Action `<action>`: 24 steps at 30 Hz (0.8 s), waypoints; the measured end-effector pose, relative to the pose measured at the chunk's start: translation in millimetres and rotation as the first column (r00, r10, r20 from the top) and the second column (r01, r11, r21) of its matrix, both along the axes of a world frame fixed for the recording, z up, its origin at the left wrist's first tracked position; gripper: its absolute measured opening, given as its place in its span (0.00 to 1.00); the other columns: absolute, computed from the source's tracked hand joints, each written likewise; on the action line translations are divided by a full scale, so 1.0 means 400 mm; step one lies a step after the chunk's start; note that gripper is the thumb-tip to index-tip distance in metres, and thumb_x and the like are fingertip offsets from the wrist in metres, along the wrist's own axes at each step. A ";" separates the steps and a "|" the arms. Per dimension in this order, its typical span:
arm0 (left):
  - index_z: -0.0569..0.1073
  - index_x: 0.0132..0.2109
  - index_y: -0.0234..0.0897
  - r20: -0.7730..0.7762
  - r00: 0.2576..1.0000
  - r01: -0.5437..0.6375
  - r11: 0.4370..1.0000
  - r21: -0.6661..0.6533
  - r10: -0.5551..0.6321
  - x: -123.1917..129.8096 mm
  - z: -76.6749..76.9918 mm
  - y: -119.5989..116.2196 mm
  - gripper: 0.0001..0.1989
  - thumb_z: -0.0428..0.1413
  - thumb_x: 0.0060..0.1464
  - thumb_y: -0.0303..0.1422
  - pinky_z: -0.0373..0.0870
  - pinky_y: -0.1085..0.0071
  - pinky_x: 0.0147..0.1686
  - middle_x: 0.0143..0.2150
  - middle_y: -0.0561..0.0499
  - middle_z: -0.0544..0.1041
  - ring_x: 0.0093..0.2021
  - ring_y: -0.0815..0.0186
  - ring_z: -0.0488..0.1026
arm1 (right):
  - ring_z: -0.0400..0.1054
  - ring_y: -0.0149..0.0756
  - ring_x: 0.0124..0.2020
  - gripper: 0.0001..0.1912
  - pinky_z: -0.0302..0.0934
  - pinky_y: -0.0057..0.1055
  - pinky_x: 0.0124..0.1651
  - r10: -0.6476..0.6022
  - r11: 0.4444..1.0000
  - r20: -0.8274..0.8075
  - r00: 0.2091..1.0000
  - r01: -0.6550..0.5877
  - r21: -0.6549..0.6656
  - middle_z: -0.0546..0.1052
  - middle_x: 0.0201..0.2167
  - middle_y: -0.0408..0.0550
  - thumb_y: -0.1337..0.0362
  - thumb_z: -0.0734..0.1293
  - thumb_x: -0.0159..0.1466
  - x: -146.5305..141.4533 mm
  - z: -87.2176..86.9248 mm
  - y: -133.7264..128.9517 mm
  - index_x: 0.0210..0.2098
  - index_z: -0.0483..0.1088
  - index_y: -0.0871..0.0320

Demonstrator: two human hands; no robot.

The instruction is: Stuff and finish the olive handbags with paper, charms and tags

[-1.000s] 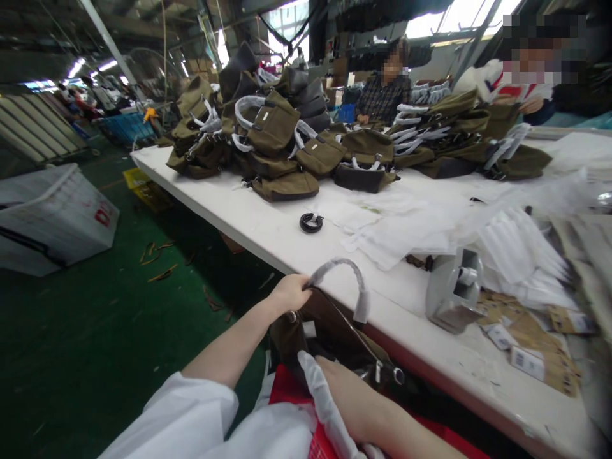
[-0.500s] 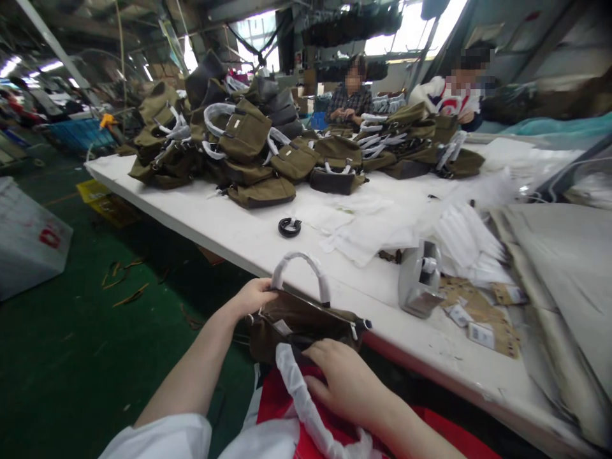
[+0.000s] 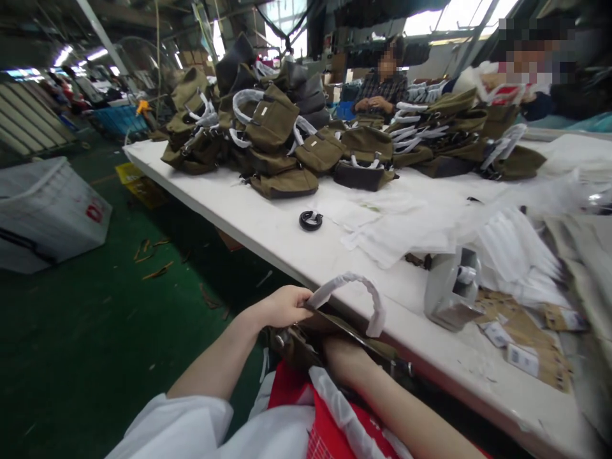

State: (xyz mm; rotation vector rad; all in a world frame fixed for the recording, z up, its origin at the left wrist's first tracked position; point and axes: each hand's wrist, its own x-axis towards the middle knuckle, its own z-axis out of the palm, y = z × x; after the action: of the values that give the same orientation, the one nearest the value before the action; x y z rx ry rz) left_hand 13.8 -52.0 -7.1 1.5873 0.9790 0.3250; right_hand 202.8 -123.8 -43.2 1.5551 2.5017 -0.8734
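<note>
An olive bag (image 3: 382, 347) with two white-wrapped handles hangs at the table's near edge, its top open. My left hand (image 3: 285, 307) grips the bag's rim at its left end, beside the far handle (image 3: 351, 280). Inside the bag is my right hand; only its wrist and back (image 3: 347, 360) show, and its fingers are hidden. The near handle (image 3: 337, 401) lies over the red cloth on my lap, left of my right forearm.
Olive bags (image 3: 277, 121) are heaped along the far side of the white table (image 3: 248, 220). A black coil (image 3: 310, 220), white sheets (image 3: 401, 236), a tape dispenser (image 3: 452, 290) and labelled brown cards (image 3: 523, 357) lie nearer. Two people sit across; a white bin (image 3: 57, 213) stands left.
My right hand has gone from the bag's near rim down into the bag. My left hand still holds the rim. The view has turned left, so the table appears farther right.
</note>
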 end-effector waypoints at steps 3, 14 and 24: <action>0.76 0.42 0.31 0.004 0.998 -0.055 0.998 0.005 0.055 -0.039 -0.006 0.028 0.14 0.61 0.48 0.34 0.57 0.78 0.24 0.23 0.59 0.65 0.23 0.74 0.61 | 0.75 0.49 0.39 0.12 0.64 0.37 0.40 0.045 0.999 0.015 0.999 -0.046 0.017 0.81 0.37 0.54 0.71 0.64 0.54 0.015 0.127 -0.002 0.37 0.76 0.58; 0.76 0.31 0.33 0.215 0.975 0.106 0.967 -0.231 -0.056 -0.019 -0.061 0.095 0.12 0.67 0.40 0.35 0.67 0.74 0.33 0.29 0.54 0.74 0.32 0.67 0.70 | 0.64 0.43 0.42 0.06 0.53 0.38 0.43 0.436 0.714 0.191 0.879 -0.467 0.521 0.76 0.37 0.50 0.68 0.64 0.66 -0.080 0.437 0.244 0.36 0.74 0.57; 0.75 0.29 0.34 -0.088 0.993 -0.104 0.934 -0.342 0.078 -0.016 -0.086 0.280 0.20 0.68 0.31 0.43 0.64 0.74 0.26 0.24 0.53 0.73 0.25 0.68 0.68 | 0.68 0.43 0.49 0.17 0.60 0.37 0.51 0.073 0.906 0.159 0.985 -0.132 0.403 0.75 0.49 0.57 0.73 0.60 0.65 0.022 0.159 0.467 0.50 0.73 0.60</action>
State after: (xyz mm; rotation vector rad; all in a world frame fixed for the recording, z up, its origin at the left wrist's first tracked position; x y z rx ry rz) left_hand 7.5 60.0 -41.5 1.2415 1.1030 0.1469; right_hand 211.5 63.1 20.4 1.4995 2.7544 -0.2127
